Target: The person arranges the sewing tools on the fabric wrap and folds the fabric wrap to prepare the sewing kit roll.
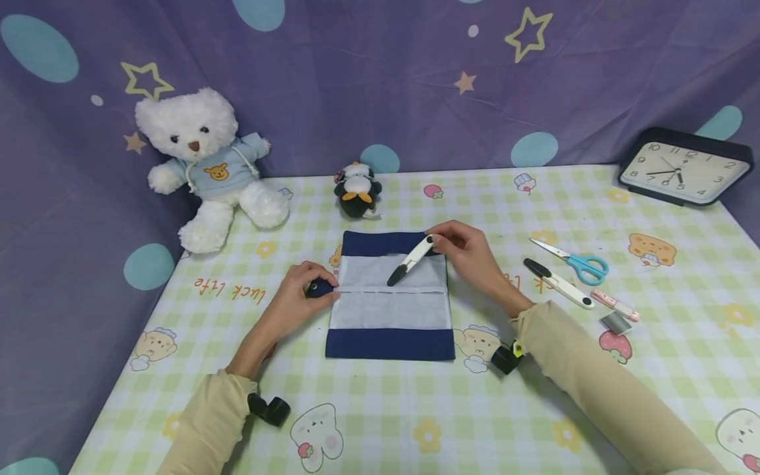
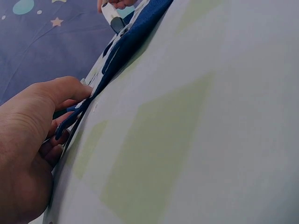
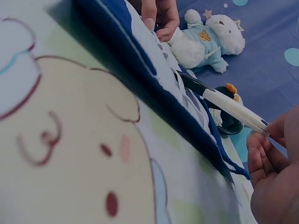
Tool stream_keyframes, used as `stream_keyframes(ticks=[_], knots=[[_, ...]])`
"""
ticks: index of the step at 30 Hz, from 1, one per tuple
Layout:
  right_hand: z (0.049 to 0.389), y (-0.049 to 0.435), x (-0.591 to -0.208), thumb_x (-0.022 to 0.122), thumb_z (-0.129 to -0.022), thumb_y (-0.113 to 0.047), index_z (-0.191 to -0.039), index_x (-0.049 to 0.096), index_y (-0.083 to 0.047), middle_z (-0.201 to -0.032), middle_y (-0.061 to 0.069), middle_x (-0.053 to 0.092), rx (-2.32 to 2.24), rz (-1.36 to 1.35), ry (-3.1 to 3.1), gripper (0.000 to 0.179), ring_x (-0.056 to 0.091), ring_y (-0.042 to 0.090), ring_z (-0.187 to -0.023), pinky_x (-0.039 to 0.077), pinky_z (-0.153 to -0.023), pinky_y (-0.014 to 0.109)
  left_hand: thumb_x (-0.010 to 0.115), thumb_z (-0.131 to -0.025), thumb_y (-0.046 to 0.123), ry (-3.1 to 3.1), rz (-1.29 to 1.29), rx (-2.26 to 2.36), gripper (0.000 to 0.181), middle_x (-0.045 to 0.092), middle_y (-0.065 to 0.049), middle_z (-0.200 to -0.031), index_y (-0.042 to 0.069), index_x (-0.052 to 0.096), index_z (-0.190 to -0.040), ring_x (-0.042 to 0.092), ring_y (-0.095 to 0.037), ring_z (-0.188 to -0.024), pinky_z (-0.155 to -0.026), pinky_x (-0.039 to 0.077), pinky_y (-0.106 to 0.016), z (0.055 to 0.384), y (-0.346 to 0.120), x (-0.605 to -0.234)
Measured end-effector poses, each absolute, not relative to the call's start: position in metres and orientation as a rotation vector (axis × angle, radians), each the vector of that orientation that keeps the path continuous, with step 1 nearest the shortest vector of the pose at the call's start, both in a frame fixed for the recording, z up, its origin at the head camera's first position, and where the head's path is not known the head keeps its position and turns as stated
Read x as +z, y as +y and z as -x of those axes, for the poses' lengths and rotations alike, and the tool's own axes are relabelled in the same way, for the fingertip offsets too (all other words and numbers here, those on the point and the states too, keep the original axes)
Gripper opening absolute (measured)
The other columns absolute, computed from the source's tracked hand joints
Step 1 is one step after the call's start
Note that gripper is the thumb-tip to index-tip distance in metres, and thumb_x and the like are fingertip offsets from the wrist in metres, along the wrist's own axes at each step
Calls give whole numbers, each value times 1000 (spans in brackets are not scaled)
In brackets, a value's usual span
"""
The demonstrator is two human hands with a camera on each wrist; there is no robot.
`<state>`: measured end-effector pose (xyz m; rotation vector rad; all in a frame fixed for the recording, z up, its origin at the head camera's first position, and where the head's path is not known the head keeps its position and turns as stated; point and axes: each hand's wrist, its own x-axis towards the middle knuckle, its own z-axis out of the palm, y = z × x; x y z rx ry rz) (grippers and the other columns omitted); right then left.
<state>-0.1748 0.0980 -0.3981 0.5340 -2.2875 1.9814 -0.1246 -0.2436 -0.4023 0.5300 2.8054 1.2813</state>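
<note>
With the left edge of a rectangular navy-and-pale-grey cloth piece [image 1: 388, 311] steadied by the left hand [image 1: 297, 297], a slim white tool with a long black end [image 1: 412, 260] is held over its middle by the right hand [image 1: 468, 254]; the step in hand is judged to be the guiding of the black end to a white-edged line, apparently an opening, across the pale panel. By that reading, a steady left pinch is called for next, with the tool lowered and aligned to that line. From left to right, a white plush bear in a light blue hoodie [image 1: 222, 173] is propped beyond the left fingers, well apart. The cloth is pinched between left thumb and fingers, a short navy cloth tab with a round snap [image 1: 319, 287] being framed by them. The cloth is laid out rightward from those fingertips, its far right corner just beside the right fingers; whether it is touched by them cannot be told. The tool's white end is grasped between right thumb and fingers, its black end slanted toward the left hand; contact with the cloth cannot be confirmed. Well to the right of the right fingers, blue-handled metal scissors [image 1: 574, 261] and a second white tool with a black end [image 1: 561, 284] are left lying unheld.
</note>
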Motion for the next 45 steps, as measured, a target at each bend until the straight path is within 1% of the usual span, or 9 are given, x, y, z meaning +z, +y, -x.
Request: stream_keyframes(ticks=[2, 7, 12, 16, 21, 29, 33, 39, 45], knots=[[176, 96, -398, 62, -103, -1, -116, 71, 7, -102, 21, 70, 1987, -532, -2305, 18, 67, 22, -88, 55, -81, 29, 82, -90, 9, 2806, -530, 1282, 13, 62, -9, -115, 13, 75, -100, 48, -32, -111, -89, 39, -47, 125, -244, -403], [181, 92, -397, 61, -104, -4, -118, 72, 4, -103, 19, 71, 1994, -547, -2328, 19, 68, 32, -93, 57, -84, 38, 81, -90, 10, 2802, -524, 1279, 13, 61, -10, -116, 13, 75, -101, 47, -32, -112, -87, 41, -46, 126, -245, -404], [184, 88, -394, 61, -105, -6, -119, 72, 3, -104, 19, 70, 2017, -547, -2357, 20, 68, 37, -96, 57, -87, 42, 81, -91, 10, 2793, -507, 1280, 12, 61, -9, -117, 13, 74, -101, 46, -32, -112, -84, 43, -46, 126, -245, -404], [185, 84, -392, 61, -105, -6, -119, 72, 4, -104, 20, 71, 2036, -536, -2375, 21, 69, 35, -98, 57, -89, 41, 81, -91, 11, 2791, -508, 1281, 12, 61, -9, -117, 13, 74, -101, 46, -32, -112, -85, 42, -46, 126, -245, -404], [189, 80, -391, 60, -106, -6, -120, 70, 7, -112, 20, 71, 2044, -549, -2413, 22, 70, 33, -102, 56, -91, 41, 81, -90, 10, 2796, -521, 1282, 13, 61, -9, -116, 13, 74, -101, 47, -32, -111, -84, 42, -46, 125, -244, -403], [195, 74, -388, 58, -106, -4, -121, 71, 6, -119, 20, 70, 2055, -564, -2466, 23, 70, 32, -104, 55, -92, 39, 80, -91, 9, 2805, -532, 1268, 12, 61, -10, -116, 13, 74, -101, 47, -33, -113, -86, 41, -47, 126, -245, -404], [198, 70, -386, 57, -106, -4, -122, 71, 7, -119, 19, 70, 2033, -582, -2499, 24, 70, 31, -104, 55, -91, 39, 81, -90, 9, 2803, -526, 1276, 13, 61, -10, -116, 12, 75, -101, 47, -33, -113, -87, 41, -47, 126, -244, -404], [200, 66, -386, 58, -106, -6, -122, 71, 7, -112, 19, 72, 2002, -595, -2535, 24, 69, 32, -98, 54, -87, 44, 81, -91, 9, 2812, -534, 1263, 13, 61, -10, -116, 12, 74, -101, 47, -33, -114, -89, 40, -48, 126, -245, -405], [200, 65, -387, 57, -106, -4, -122, 68, 9, -115, 21, 69, 2015, -614, -2534, 23, 68, 34, -100, 56, -89, 43, 81, -90, 9, 2814, -544, 1264, 13, 62, -9, -116, 13, 74, -101, 47, -34, -114, -89, 40, -49, 126, -245, -405]])
